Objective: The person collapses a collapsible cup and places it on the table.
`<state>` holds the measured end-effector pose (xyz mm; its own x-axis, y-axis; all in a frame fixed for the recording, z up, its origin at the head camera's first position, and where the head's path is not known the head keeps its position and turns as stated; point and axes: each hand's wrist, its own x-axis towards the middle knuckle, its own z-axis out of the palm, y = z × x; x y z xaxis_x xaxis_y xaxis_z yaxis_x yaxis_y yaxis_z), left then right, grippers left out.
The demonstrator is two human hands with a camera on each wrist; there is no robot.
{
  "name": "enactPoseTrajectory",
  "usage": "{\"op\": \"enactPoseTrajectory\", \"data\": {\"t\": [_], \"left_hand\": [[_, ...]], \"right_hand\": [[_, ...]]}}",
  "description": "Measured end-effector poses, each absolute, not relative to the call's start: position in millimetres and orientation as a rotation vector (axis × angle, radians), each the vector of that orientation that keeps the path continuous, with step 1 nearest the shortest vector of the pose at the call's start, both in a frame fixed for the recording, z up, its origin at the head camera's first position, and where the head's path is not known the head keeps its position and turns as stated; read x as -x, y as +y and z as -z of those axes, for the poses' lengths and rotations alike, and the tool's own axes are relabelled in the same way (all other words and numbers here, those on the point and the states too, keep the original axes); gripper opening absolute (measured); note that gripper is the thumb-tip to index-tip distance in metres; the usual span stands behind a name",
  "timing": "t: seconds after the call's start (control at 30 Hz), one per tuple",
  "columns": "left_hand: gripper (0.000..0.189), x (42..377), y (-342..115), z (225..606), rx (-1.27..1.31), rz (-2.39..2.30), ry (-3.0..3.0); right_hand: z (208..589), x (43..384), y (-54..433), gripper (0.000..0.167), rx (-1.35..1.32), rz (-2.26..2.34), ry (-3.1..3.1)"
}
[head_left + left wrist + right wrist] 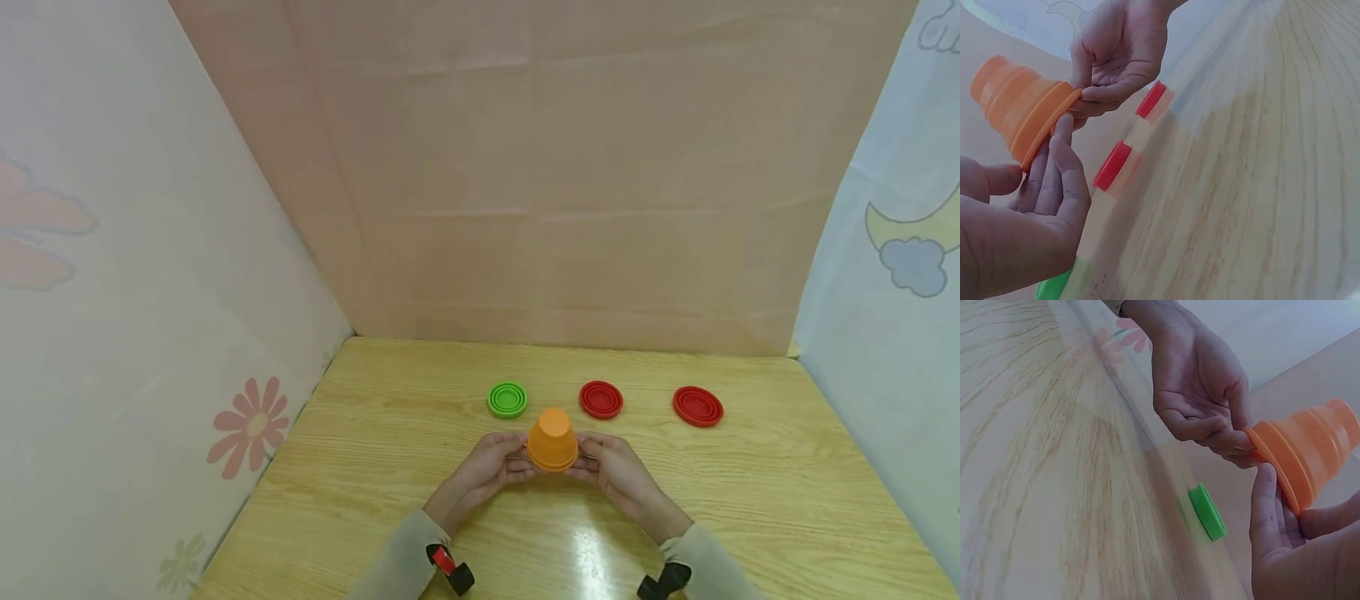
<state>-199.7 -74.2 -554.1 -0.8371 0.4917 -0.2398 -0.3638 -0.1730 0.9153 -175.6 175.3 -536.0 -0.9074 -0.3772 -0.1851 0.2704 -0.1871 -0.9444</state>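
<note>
An orange collapsible cup (pixel 553 440), drawn out to full height, is held above the table with its narrow end up and its wide rim down. My left hand (pixel 491 467) grips the rim from the left, thumb on the outer side and fingers underneath. From the opposite side my right hand (pixel 617 475) pinches the same rim. In the left wrist view the ridged wall of the orange cup (pixel 1025 106) shows between both hands. The right wrist view has the cup (pixel 1310 453) tilted, fingers at its rim.
Behind the hands, a flattened green collapsible cup (pixel 507 400) lies on the wooden table (pixel 405 392). Two flattened red cups, one near the middle (pixel 601 400) and one farther right (pixel 698 406), lie in line with it. Patterned walls (pixel 135 333) flank the table.
</note>
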Motion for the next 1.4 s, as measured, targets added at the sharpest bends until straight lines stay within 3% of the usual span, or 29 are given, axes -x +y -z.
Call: {"op": "enactPoseTrajectory", "data": {"t": [0.33, 0.9, 1.4], "left_hand": [[0.05, 201, -70, 552, -0.131, -1.983, 1.613], [0.03, 202, -72, 552, -0.208, -1.911, 1.742], [0.025, 206, -78, 548, -0.272, -1.796, 2.022]], "right_hand": [[538, 177, 177, 0.035, 0.146, 2.119, 1.644], [532, 178, 171, 0.042, 0.11, 2.017, 1.662], [536, 179, 172, 0.023, 0.133, 2.015, 1.626]]}}
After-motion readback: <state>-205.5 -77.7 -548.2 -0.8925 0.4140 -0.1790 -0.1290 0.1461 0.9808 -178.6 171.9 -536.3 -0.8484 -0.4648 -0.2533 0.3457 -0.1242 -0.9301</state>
